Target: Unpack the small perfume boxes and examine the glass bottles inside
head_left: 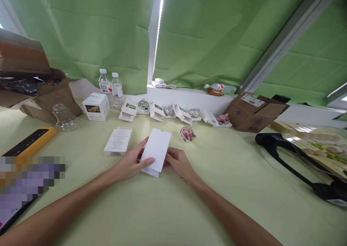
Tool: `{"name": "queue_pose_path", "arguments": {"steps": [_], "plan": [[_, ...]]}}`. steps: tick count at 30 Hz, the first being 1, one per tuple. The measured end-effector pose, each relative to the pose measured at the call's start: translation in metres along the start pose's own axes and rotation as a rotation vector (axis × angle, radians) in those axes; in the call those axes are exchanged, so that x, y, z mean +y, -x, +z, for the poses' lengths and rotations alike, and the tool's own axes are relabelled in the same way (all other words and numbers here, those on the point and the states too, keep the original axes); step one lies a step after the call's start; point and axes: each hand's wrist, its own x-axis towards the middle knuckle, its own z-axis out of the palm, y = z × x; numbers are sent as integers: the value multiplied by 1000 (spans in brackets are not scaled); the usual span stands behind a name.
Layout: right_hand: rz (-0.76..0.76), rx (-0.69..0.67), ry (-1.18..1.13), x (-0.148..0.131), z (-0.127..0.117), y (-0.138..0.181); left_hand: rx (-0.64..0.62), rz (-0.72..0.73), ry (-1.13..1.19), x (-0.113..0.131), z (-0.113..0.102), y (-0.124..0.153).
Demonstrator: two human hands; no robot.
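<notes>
Both my hands hold a small white carton (156,151) with its flap open, just above the pale green table (173,206). My left hand (130,164) grips its left side, thumb laid across the front. My right hand (177,162) pinches its right edge. A closed white box with printed text (118,141) lies flat to the left of my hands. A small glass ornament with pink filling (187,133) sits beyond my right hand.
A row of open white cartons and glass ornaments (168,111) lines the back. Two water bottles (111,87), a white cube box (95,107) and an empty glass jar (63,117) stand back left. Cardboard boxes (252,112) sit back right; a black device (298,163) lies right.
</notes>
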Motion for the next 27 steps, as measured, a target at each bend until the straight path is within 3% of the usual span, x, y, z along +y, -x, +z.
{"name": "queue_pose_path", "arguments": {"steps": [27], "plan": [[22,-14,5,5,-2,-4,19,-31,-46,2,0,0]]}}
